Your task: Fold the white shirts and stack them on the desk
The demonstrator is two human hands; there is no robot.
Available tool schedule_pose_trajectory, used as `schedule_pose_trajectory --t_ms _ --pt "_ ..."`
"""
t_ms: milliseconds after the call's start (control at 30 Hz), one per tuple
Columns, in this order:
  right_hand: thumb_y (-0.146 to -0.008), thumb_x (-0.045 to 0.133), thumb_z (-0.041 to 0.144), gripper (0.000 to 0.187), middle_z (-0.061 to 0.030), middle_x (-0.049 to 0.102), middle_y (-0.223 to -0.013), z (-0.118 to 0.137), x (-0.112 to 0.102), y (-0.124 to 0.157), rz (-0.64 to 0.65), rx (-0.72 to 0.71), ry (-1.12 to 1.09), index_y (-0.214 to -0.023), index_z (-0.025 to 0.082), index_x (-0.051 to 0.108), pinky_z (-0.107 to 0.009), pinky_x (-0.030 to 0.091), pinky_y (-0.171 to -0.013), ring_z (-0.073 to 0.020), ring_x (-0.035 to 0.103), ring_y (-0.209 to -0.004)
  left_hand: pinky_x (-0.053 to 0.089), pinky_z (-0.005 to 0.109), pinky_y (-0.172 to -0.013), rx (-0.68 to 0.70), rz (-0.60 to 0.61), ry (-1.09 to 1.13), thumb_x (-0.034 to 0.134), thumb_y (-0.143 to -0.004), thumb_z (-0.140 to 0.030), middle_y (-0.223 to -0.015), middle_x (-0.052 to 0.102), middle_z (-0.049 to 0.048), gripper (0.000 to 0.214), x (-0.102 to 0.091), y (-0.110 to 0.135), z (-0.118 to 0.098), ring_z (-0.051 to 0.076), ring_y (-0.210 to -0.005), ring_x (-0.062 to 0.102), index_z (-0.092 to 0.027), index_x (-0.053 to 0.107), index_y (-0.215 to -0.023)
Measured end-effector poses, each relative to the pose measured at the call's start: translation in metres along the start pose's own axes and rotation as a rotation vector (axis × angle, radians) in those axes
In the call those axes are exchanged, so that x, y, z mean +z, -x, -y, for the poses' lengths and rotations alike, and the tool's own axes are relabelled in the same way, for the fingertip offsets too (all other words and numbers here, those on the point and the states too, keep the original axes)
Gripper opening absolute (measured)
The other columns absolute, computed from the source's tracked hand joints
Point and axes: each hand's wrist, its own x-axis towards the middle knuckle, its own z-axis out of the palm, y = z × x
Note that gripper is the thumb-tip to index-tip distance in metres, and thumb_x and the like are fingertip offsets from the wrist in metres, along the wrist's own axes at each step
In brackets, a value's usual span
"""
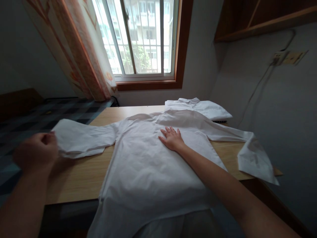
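A white long-sleeved shirt (pixel 146 165) lies spread over the wooden table (pixel 76 185), its lower hem hanging past the near edge. My right hand (pixel 172 138) rests flat on the upper middle of the shirt, fingers spread. At the far left, my left hand (pixel 37 150) is closed, slightly blurred, with its fingertips at the edge of the shirt's left sleeve (pixel 84 137). That sleeve stretches out sideways from the body of the shirt. The other sleeve (pixel 255 158) bends over the table's right end, its cuff hanging down.
A folded white shirt (pixel 198 107) sits at the table's back right. Behind are a barred window (pixel 146 43) and a patterned curtain (pixel 81 49). A checked bed cover (pixel 71 110) lies to the left. A shelf (pixel 267 24) and a socket with a cable (pixel 281 58) are on the right wall.
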Motion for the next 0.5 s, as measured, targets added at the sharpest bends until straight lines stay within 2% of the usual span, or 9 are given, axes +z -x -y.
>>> schedule_pose_trajectory --t_ms 33,100,167,200,267,333,400,433,500 --pt "-0.097 0.027 0.061 0.064 -0.0044 0.023 -0.163 0.000 0.000 0.000 -0.003 -0.001 -0.003 -0.153 0.029 0.033 -0.055 0.003 -0.119 -0.0259 0.014 -0.150 0.045 0.041 -0.082 0.032 -0.124 0.064 0.015 -0.090 -0.057 -0.117 0.068 0.0034 0.068 -0.012 0.005 -0.020 0.030 -0.102 0.060 -0.017 0.060 -0.121" --pt "-0.097 0.030 0.060 0.063 -0.0050 0.025 -0.162 0.000 0.002 0.000 -0.021 -0.002 -0.011 -0.152 0.028 0.035 -0.055 0.003 -0.119 -0.0261 0.016 -0.150 0.044 0.030 -0.078 0.175 -0.219 0.229 0.027 -0.089 -0.055 -0.100 0.071 -0.0004 0.058 -0.033 0.014 -0.059 0.022 -0.092 0.061 -0.018 0.065 -0.110" --pt "-0.097 0.033 0.058 0.061 -0.0062 0.028 -0.161 0.000 0.003 0.001 -0.051 -0.004 -0.029 -0.150 0.027 0.039 -0.055 0.005 -0.118 -0.0266 0.018 -0.149 0.041 0.022 -0.068 0.361 -0.243 0.405 0.042 -0.086 -0.053 -0.081 0.069 0.0009 0.047 -0.051 0.026 -0.096 0.015 -0.075 0.057 -0.016 0.068 -0.098" --pt "-0.097 0.036 0.056 0.059 -0.0072 0.031 -0.160 -0.001 0.004 0.001 -0.073 -0.010 -0.043 -0.148 0.027 0.042 -0.056 0.006 -0.118 -0.0268 0.020 -0.149 0.039 0.021 -0.063 0.409 -0.226 0.516 0.046 -0.086 -0.051 -0.074 0.066 0.0005 0.044 -0.057 0.035 -0.113 0.013 -0.069 0.054 -0.015 0.069 -0.093" --pt "-0.097 0.041 0.050 0.052 -0.0090 0.039 -0.155 -0.004 0.006 0.000 -0.138 -0.028 -0.089 -0.142 0.025 0.051 -0.055 0.010 -0.118 -0.0269 0.027 -0.146 0.036 0.020 -0.059 0.545 -0.061 0.696 0.046 -0.088 -0.050 -0.070 0.063 -0.0004 0.043 -0.061 0.058 -0.145 0.011 -0.065 0.052 -0.013 0.068 -0.089" --pt "-0.097 0.044 0.039 0.040 -0.0098 0.052 -0.145 -0.011 0.008 -0.004 -0.218 -0.032 -0.184 -0.129 0.023 0.061 -0.051 0.016 -0.118 -0.0249 0.039 -0.139 0.036 0.021 -0.055 0.697 0.193 0.762 0.046 -0.089 -0.054 -0.067 0.062 0.0002 0.047 -0.053 0.088 -0.172 0.012 -0.063 0.052 -0.013 0.068 -0.082" --pt "-0.096 0.040 0.026 0.035 -0.0100 0.065 -0.130 -0.019 0.008 -0.009 -0.314 0.019 -0.353 -0.119 0.020 0.066 -0.043 0.029 -0.113 -0.0209 0.055 -0.125 0.039 0.023 -0.056 0.913 0.476 0.730 0.039 -0.092 -0.056 -0.068 0.065 0.0018 0.053 -0.034 0.120 -0.190 0.014 -0.063 0.055 -0.014 0.068 -0.078" --pt "-0.094 0.037 0.021 0.037 -0.0097 0.069 -0.121 -0.024 0.008 -0.012 -0.367 0.064 -0.456 -0.117 0.018 0.066 -0.038 0.036 -0.108 -0.0190 0.061 -0.115 0.042 0.024 -0.062 1.048 0.607 0.698 0.036 -0.095 -0.053 -0.072 0.068 0.0031 0.053 -0.022 0.134 -0.196 0.016 -0.068 0.058 -0.015 0.070 -0.079" --pt "-0.092 0.033 0.017 0.040 -0.0083 0.073 -0.106 -0.032 0.007 -0.016 -0.472 0.152 -0.644 -0.118 0.016 0.064 -0.031 0.046 -0.095 -0.0170 0.066 -0.100 0.046 0.026 -0.072 1.279 0.734 0.609 0.035 -0.097 -0.046 -0.081 0.072 0.0056 0.049 0.003 0.153 -0.200 0.018 -0.076 0.063 -0.017 0.072 -0.082"
